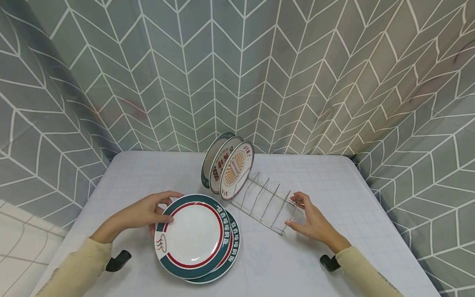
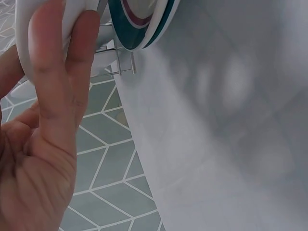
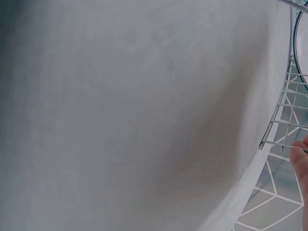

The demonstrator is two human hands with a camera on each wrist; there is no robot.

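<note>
While your left hand (image 1: 142, 212) pinches the green-rimmed, round white plate (image 1: 198, 235) overlapping a matching lower plate (image 1: 234, 247), your right hand (image 1: 311, 220) pinches the silver wire rack's (image 1: 256, 218) right end on the white tabletop (image 1: 278, 264).

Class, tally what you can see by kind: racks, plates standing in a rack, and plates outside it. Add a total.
Silver metal wire rack: 1
Round white plates standing in the rack: 3
Round white teal-rimmed plates overlapping outside it: 2
Total visible: 6
</note>
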